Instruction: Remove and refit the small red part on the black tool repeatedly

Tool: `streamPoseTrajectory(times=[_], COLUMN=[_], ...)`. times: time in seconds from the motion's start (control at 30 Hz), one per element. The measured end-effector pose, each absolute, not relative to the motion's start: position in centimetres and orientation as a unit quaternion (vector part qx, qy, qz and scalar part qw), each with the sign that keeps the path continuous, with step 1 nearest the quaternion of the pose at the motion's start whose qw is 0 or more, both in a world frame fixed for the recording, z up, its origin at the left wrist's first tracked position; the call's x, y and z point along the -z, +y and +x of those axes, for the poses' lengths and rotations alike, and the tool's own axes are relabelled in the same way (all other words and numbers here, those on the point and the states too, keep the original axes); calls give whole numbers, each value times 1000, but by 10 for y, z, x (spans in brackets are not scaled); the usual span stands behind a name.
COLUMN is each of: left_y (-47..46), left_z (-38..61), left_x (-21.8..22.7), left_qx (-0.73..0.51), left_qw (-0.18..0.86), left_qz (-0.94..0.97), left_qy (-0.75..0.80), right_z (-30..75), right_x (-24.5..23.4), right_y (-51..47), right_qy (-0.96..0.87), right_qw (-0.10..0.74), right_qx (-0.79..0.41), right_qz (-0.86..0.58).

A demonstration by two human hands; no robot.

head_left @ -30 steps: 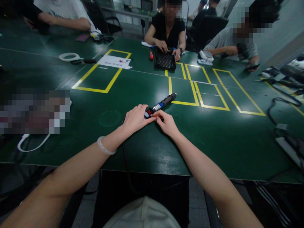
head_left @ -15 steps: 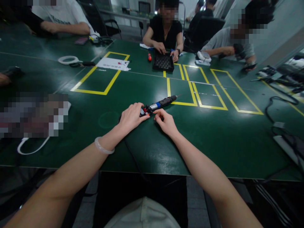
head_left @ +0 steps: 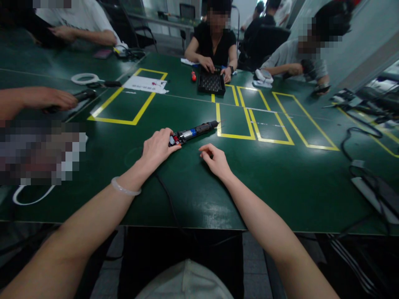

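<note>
My left hand (head_left: 157, 147) is wrapped over the rear end of an electric screwdriver (head_left: 195, 132) lying on the green table. Its rear part has no cover, so red parts and a silver motor section show, with a blue ring and a dark front ahead of them. The thin bit points to the far right. A black cable (head_left: 170, 199) runs from near my left hand over the table's front edge. My right hand (head_left: 215, 160) rests to the right of the screwdriver, apart from it. Its fingers are curled with thumb and forefinger together; what they hold, if anything, is hidden.
Yellow tape (head_left: 237, 136) marks rectangles on the green table (head_left: 187, 182). A co-worker opposite reaches into a black tray (head_left: 212, 83) beside a small red object (head_left: 193, 76). At left, another person's hand (head_left: 59, 99) holds a dark tool. Cables (head_left: 346, 141) and a power strip (head_left: 370, 199) lie right.
My left hand has drawn the screwdriver left, away from my right hand, which stays nearly in place. Another person's hand has come farther in from the left.
</note>
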State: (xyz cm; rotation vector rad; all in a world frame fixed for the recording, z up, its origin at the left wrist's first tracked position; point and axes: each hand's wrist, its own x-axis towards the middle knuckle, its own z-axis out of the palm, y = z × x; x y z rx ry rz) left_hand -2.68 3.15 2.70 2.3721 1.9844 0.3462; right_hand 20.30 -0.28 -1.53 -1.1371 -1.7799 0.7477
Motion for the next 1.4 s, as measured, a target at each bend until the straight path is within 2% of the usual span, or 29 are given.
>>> streamPoseTrajectory(times=[0.27,0.6,0.8,1.07,1.4], left_y=[65,78,75,74,71], left_z=[-83,-158,-159,-150,-153], left_x=[-25,-23,-26,-29,-25], left_qx=[-149,-143,-168,-106,-134], left_qw=[31,-10,-75,-68,-80], left_qz=[666,549,573,602,603], left_qy=[730,823,799,788,782], right_z=[205,205,204,204,203], right_x=[18,20,21,18,18], right_y=[-1,-1,-1,-3,-4], right_qy=[-718,-719,-719,-718,-719], right_qw=[435,424,425,421,413], right_qx=[-296,-301,-303,-306,-307], right_qz=[-456,-461,-459,-462,-466])
